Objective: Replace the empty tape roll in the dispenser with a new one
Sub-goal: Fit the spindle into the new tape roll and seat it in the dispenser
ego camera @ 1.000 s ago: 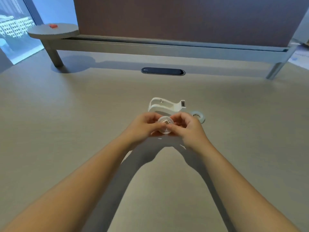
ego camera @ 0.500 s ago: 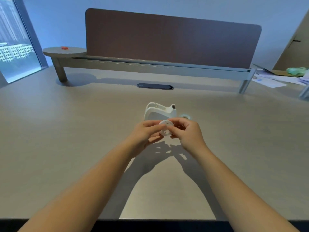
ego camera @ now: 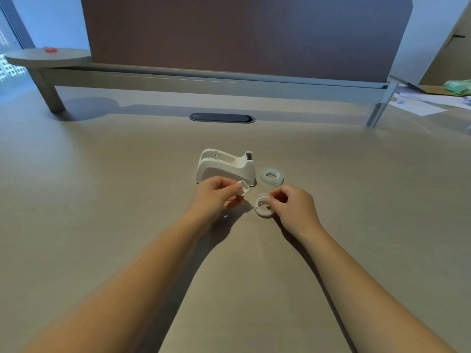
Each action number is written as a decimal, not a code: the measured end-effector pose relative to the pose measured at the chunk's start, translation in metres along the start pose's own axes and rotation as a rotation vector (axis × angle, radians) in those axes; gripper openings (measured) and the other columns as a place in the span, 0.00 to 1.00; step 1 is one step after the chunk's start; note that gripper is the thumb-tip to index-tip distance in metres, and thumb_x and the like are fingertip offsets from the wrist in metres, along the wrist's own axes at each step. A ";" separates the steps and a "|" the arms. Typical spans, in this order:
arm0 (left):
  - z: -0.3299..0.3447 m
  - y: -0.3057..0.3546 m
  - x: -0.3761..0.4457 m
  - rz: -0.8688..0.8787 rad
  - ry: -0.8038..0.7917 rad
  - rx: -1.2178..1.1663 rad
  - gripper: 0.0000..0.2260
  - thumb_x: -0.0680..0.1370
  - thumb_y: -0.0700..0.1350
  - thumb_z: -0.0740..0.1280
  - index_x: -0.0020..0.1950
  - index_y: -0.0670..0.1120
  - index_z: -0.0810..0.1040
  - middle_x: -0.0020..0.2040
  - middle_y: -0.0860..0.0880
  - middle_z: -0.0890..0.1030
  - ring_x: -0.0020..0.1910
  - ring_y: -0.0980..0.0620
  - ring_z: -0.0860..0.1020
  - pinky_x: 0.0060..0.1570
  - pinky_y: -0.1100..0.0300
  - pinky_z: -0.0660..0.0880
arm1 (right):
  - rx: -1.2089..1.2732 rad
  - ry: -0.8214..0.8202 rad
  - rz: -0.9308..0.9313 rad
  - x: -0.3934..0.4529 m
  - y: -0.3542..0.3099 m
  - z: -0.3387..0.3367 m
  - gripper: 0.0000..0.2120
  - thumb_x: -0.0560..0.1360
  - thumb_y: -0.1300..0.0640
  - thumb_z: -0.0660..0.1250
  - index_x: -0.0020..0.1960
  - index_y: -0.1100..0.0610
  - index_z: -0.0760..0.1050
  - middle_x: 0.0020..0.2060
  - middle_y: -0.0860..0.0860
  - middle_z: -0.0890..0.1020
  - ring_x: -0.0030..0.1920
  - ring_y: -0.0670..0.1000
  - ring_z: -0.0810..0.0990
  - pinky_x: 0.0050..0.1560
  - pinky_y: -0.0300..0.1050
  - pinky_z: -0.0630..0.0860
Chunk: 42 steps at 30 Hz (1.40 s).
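A white tape dispenser stands on the beige desk with its roll cradle bare. A new clear tape roll lies flat just to its right. My left hand pinches a small white spindle core in front of the dispenser. My right hand holds a white empty roll ring by its rim, just above the desk. The two parts are apart, a short gap between them.
A dark oval cable grommet sits in the desk behind the dispenser. A raised shelf bar and brown divider panel run along the back. Papers and a green object lie at the far right.
Both hands held one white roll together before; now they have pulled apart, the left with the spindle core, the right with the empty ring. The camera has tilted down.
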State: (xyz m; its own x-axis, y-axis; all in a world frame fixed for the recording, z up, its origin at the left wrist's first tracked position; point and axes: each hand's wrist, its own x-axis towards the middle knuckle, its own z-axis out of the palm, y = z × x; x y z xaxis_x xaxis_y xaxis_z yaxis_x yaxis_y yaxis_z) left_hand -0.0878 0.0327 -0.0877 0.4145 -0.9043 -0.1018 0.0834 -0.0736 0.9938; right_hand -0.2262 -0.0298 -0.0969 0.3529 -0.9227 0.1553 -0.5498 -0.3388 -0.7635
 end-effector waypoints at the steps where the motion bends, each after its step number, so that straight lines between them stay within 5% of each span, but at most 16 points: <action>1: 0.003 0.000 0.002 0.001 -0.002 -0.006 0.04 0.72 0.42 0.66 0.40 0.42 0.77 0.37 0.45 0.77 0.38 0.50 0.78 0.34 0.66 0.78 | -0.026 -0.004 -0.017 0.003 0.000 0.000 0.07 0.71 0.58 0.67 0.44 0.62 0.79 0.42 0.57 0.82 0.43 0.52 0.76 0.45 0.48 0.73; 4: 0.006 0.003 0.002 0.009 -0.016 -0.068 0.03 0.71 0.41 0.66 0.39 0.42 0.78 0.36 0.44 0.78 0.36 0.48 0.79 0.41 0.56 0.80 | -0.076 -0.016 -0.065 0.008 -0.003 -0.004 0.09 0.71 0.58 0.66 0.45 0.63 0.80 0.41 0.56 0.81 0.42 0.51 0.74 0.43 0.44 0.68; 9: 0.015 -0.007 0.020 -0.015 -0.046 -0.074 0.02 0.72 0.38 0.65 0.41 0.40 0.76 0.36 0.44 0.77 0.33 0.50 0.78 0.36 0.62 0.80 | -0.016 0.118 0.052 0.033 0.014 -0.002 0.12 0.70 0.57 0.66 0.52 0.61 0.74 0.52 0.58 0.77 0.45 0.51 0.73 0.44 0.44 0.67; 13: 0.015 -0.005 0.019 -0.023 -0.068 -0.129 0.03 0.72 0.37 0.64 0.38 0.40 0.76 0.34 0.44 0.76 0.27 0.56 0.79 0.31 0.67 0.78 | -0.106 0.062 0.097 0.048 0.016 0.001 0.28 0.67 0.51 0.70 0.63 0.61 0.67 0.61 0.59 0.71 0.61 0.57 0.71 0.59 0.50 0.70; 18: 0.009 -0.004 0.016 -0.008 -0.064 -0.063 0.04 0.73 0.39 0.64 0.41 0.40 0.78 0.37 0.45 0.78 0.36 0.53 0.79 0.34 0.68 0.78 | -0.220 0.018 0.102 0.057 0.011 0.005 0.26 0.65 0.49 0.71 0.58 0.59 0.71 0.57 0.58 0.73 0.58 0.58 0.71 0.57 0.51 0.71; 20: 0.007 -0.003 0.014 0.007 -0.045 -0.073 0.05 0.73 0.39 0.64 0.39 0.42 0.77 0.36 0.45 0.78 0.37 0.53 0.78 0.34 0.69 0.77 | 0.014 0.034 0.139 0.051 0.009 0.000 0.25 0.65 0.56 0.73 0.58 0.60 0.69 0.54 0.56 0.74 0.49 0.53 0.76 0.46 0.37 0.77; 21: 0.006 -0.002 0.013 0.011 -0.040 -0.076 0.05 0.73 0.39 0.64 0.38 0.42 0.77 0.36 0.46 0.78 0.37 0.53 0.78 0.35 0.69 0.77 | 0.174 0.025 0.176 0.045 0.005 -0.005 0.25 0.65 0.61 0.72 0.58 0.60 0.67 0.52 0.54 0.73 0.43 0.48 0.75 0.34 0.28 0.75; 23: 0.004 0.000 0.010 0.013 -0.048 -0.077 0.05 0.73 0.39 0.63 0.38 0.43 0.77 0.36 0.46 0.78 0.38 0.52 0.78 0.36 0.69 0.77 | 0.393 0.030 0.210 0.033 0.001 -0.014 0.24 0.66 0.66 0.71 0.58 0.58 0.64 0.50 0.52 0.72 0.39 0.44 0.73 0.22 0.24 0.69; 28: 0.003 0.010 -0.004 0.010 -0.117 -0.167 0.06 0.73 0.41 0.63 0.39 0.45 0.78 0.31 0.50 0.77 0.32 0.56 0.76 0.31 0.70 0.75 | 0.555 0.019 0.156 0.002 -0.011 -0.024 0.24 0.66 0.69 0.70 0.55 0.53 0.66 0.43 0.47 0.74 0.41 0.45 0.74 0.25 0.29 0.72; 33: 0.003 0.010 -0.016 0.091 -0.148 -0.048 0.04 0.73 0.43 0.64 0.42 0.47 0.78 0.42 0.47 0.80 0.46 0.48 0.78 0.50 0.55 0.75 | 0.583 -0.115 0.075 -0.017 -0.023 -0.008 0.24 0.67 0.68 0.69 0.60 0.54 0.69 0.41 0.41 0.75 0.40 0.41 0.76 0.31 0.24 0.75; 42: -0.005 0.004 -0.016 0.051 -0.197 -0.071 0.04 0.73 0.42 0.64 0.43 0.45 0.77 0.41 0.47 0.80 0.34 0.56 0.80 0.30 0.70 0.75 | 0.649 -0.188 -0.010 -0.020 -0.023 0.011 0.24 0.68 0.69 0.67 0.60 0.51 0.69 0.54 0.53 0.77 0.52 0.49 0.79 0.41 0.29 0.78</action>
State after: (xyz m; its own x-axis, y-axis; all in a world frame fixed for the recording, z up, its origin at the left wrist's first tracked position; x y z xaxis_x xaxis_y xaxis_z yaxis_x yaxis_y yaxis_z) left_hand -0.0894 0.0486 -0.0823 0.2354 -0.9713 -0.0342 0.1334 -0.0025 0.9911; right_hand -0.2118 -0.0010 -0.0894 0.5139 -0.8523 0.0975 0.0001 -0.1136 -0.9935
